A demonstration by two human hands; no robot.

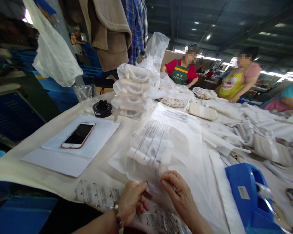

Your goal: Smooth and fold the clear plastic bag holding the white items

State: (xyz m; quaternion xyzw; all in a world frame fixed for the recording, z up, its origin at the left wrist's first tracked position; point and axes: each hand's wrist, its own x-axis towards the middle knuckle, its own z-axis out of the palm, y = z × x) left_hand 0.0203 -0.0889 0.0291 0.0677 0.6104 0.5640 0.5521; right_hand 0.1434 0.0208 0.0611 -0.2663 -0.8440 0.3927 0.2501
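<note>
In front of me lies a clear plastic bag (148, 143) printed with lines of dark text, a pale item folded inside it. My left hand (133, 201), with a beaded bracelet at the wrist, is closed at the bag's near edge, thumb against curled fingers. Thumb and fingertips of my right hand (177, 191) pinch the same edge a little further right. Underneath both hands, along the table's front edge, lies printed clear plastic packaging (97, 195). White sheets of wrapping (205, 182) extend beneath and right of the bag.
On the left, a phone (78, 135) rests on white papers (61, 162). Behind it are a black tape roll (102, 109) and a stack of bagged items (133, 91). A blue tape dispenser (249, 195) stands at right, near beige pieces (271, 149). Co-workers (183, 70) stand across the table.
</note>
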